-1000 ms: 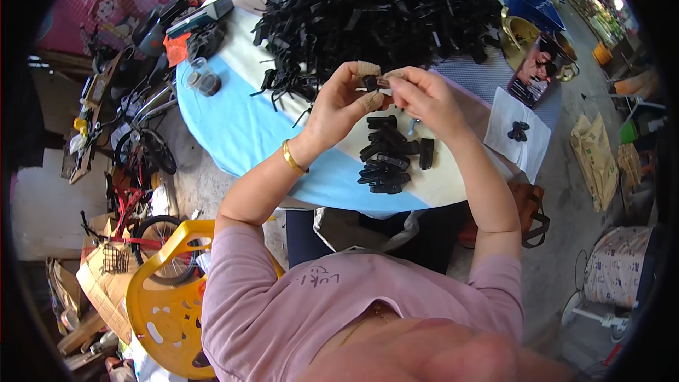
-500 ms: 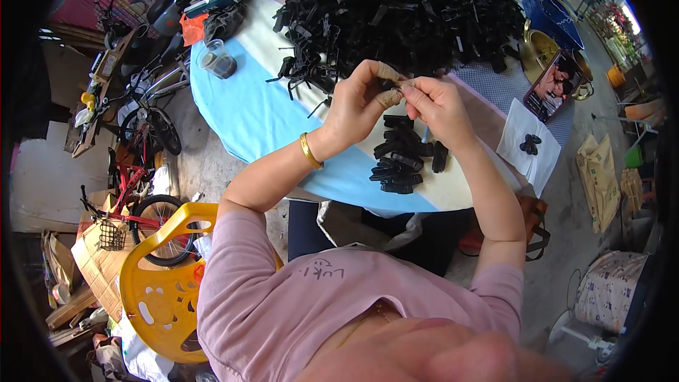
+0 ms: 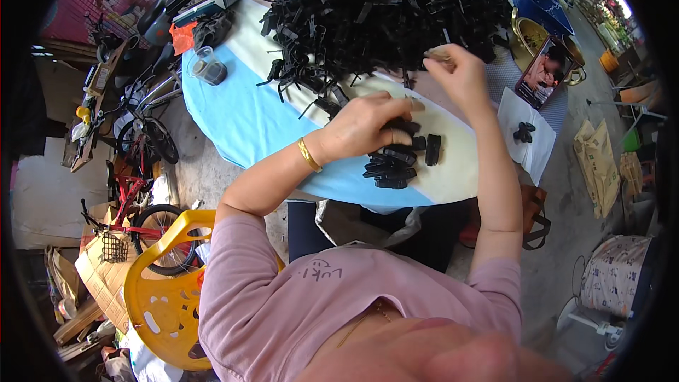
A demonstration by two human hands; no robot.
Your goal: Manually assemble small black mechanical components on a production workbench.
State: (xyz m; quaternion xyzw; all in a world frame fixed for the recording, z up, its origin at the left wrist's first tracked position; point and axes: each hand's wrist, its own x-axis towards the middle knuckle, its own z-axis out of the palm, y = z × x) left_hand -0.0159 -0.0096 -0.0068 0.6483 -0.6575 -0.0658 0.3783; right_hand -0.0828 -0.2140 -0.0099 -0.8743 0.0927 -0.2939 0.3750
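Note:
My left hand (image 3: 369,126), a gold bangle on its wrist, is over a small stack of black plastic pieces (image 3: 391,170) at the table's near side. Its thumb and fingers curl round a dark piece (image 3: 402,125) at the top of that stack. Higher and to the right, my right hand (image 3: 456,74) hovers at the near edge of a large heap of black plastic parts (image 3: 389,14), many with thin strips sticking out. Its thumb and fingertips are pinched together; whatever they hold is too small to make out.
A phone (image 3: 543,74) leans against a gold-coloured pot (image 3: 530,39) at the right. Near it, a white sheet (image 3: 532,148) bears a few black pieces. A clear plastic cup (image 3: 209,67) with dark contents stands at the table's left. A yellow chair (image 3: 166,304) is beside me.
My hands, together above the stack before, are now apart. The left has come down onto the stack; the right has moved up and right toward the heap. The view has shifted slightly.

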